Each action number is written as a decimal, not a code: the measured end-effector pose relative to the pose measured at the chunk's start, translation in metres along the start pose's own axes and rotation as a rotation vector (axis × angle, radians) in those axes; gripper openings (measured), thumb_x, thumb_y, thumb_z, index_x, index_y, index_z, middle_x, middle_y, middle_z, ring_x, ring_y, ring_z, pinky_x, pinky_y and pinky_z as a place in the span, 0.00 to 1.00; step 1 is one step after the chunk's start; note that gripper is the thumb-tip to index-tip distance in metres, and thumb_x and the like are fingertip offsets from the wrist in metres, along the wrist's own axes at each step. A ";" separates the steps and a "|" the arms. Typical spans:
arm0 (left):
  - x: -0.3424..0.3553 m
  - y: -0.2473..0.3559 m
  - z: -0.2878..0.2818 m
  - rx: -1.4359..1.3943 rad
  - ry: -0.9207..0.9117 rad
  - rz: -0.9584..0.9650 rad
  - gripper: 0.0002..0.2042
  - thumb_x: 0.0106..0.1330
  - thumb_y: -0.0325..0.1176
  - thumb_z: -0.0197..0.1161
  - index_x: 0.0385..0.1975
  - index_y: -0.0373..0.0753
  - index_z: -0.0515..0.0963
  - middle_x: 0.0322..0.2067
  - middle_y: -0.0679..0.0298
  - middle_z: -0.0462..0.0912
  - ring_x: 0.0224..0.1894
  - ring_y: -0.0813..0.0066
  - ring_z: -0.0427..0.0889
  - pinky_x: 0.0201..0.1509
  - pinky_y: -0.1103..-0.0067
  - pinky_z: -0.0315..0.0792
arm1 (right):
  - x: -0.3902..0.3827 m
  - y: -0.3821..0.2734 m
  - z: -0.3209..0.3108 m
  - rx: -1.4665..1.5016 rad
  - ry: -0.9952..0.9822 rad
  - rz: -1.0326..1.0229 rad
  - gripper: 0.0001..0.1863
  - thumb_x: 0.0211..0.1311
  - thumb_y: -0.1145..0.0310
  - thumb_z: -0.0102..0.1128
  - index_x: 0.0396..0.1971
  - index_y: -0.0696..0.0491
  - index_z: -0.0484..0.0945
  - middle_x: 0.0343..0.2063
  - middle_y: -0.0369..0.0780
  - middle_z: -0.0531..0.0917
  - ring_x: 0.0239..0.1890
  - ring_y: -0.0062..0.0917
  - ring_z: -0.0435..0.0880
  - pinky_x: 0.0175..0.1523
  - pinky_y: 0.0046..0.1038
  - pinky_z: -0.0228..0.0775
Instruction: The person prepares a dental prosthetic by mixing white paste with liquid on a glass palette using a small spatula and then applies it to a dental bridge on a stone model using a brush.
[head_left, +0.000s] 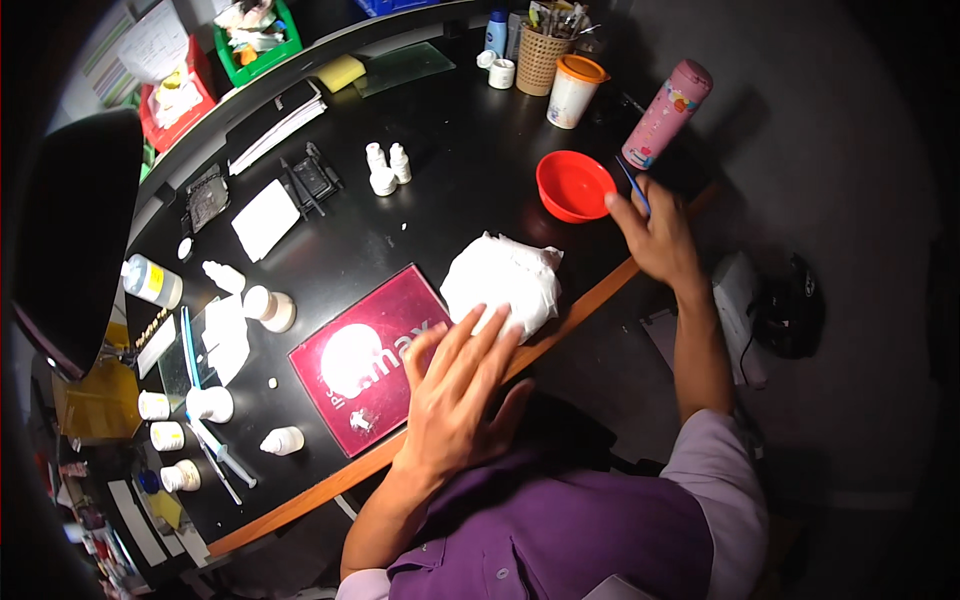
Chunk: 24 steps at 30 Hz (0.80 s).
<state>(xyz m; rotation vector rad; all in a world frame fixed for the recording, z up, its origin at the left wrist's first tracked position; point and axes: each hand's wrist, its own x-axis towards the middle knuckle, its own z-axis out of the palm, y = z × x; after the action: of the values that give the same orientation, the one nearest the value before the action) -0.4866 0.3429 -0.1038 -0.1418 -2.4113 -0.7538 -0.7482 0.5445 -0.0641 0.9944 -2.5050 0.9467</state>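
Two bare hands work at the near side of a black desk. The left hand is open, fingers outstretched, at the near edge of a crumpled white bundle; whether the fingertips press on it or hover cannot be told. The bundle lies close to the desk's wooden front edge, beside a maroon pad, so a careless push from the left hand could send it over. The right hand is closed around a slim blue tool, its thumb near the rim of a red bowl. A snagging thumb might tip the bowl, and an outward swing might topple the tall pink bottle just beyond the tool's tip.
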 end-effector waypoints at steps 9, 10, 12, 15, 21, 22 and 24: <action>-0.132 -0.013 -0.069 0.020 0.451 -0.169 0.11 0.54 0.17 0.71 0.37 0.37 0.87 0.25 0.64 0.86 0.27 0.68 0.85 0.37 0.71 0.71 | 0.084 0.035 0.036 -0.327 -0.188 -0.018 0.42 0.52 0.39 0.83 0.42 0.66 0.78 0.35 0.46 0.82 0.40 0.36 0.85 0.49 0.36 0.81; -0.148 -0.016 -0.072 0.046 0.514 -0.233 0.09 0.56 0.17 0.68 0.36 0.36 0.86 0.24 0.63 0.85 0.25 0.68 0.83 0.37 0.71 0.70 | 0.086 0.032 0.040 -0.321 -0.190 -0.030 0.42 0.52 0.39 0.83 0.42 0.66 0.78 0.35 0.46 0.82 0.40 0.36 0.85 0.49 0.36 0.81; -0.170 -0.020 -0.079 0.072 0.628 -0.340 0.09 0.58 0.17 0.64 0.37 0.33 0.85 0.22 0.62 0.83 0.25 0.67 0.80 0.37 0.72 0.70 | 0.087 0.023 0.048 -0.371 -0.190 -0.062 0.44 0.46 0.34 0.84 0.36 0.64 0.78 0.30 0.45 0.80 0.34 0.34 0.83 0.42 0.36 0.79; -0.197 -0.031 -0.085 0.053 0.741 -0.490 0.09 0.60 0.15 0.60 0.38 0.29 0.84 0.21 0.60 0.82 0.25 0.69 0.78 0.34 0.75 0.70 | 0.089 0.003 0.048 -0.401 -0.323 0.053 0.44 0.41 0.31 0.86 0.28 0.60 0.75 0.23 0.41 0.76 0.26 0.31 0.77 0.34 0.36 0.74; -0.200 -0.033 -0.087 0.027 0.749 -0.533 0.10 0.62 0.15 0.62 0.40 0.29 0.85 0.22 0.60 0.83 0.25 0.70 0.80 0.33 0.77 0.73 | 0.092 -0.002 0.048 -0.419 -0.367 0.034 0.44 0.38 0.30 0.86 0.14 0.50 0.62 0.14 0.35 0.66 0.18 0.25 0.64 0.25 0.40 0.58; -0.199 -0.034 -0.087 0.057 0.696 -0.500 0.09 0.64 0.15 0.61 0.40 0.29 0.85 0.24 0.59 0.82 0.26 0.72 0.80 0.32 0.79 0.74 | 0.092 -0.004 0.048 -0.432 -0.417 0.063 0.45 0.37 0.29 0.86 0.12 0.50 0.62 0.13 0.37 0.70 0.17 0.27 0.69 0.26 0.41 0.63; -0.196 -0.033 -0.088 0.093 0.642 -0.459 0.08 0.66 0.15 0.61 0.40 0.29 0.85 0.25 0.59 0.82 0.27 0.73 0.82 0.32 0.80 0.74 | 0.091 -0.008 0.048 -0.458 -0.454 0.102 0.46 0.35 0.28 0.86 0.08 0.50 0.61 0.11 0.38 0.72 0.15 0.28 0.70 0.26 0.43 0.65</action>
<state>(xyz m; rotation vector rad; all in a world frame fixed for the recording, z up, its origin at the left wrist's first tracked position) -0.2909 0.2811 -0.1749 0.6196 -1.8590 -0.7364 -0.8096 0.4618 -0.0527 1.0161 -2.9648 0.1444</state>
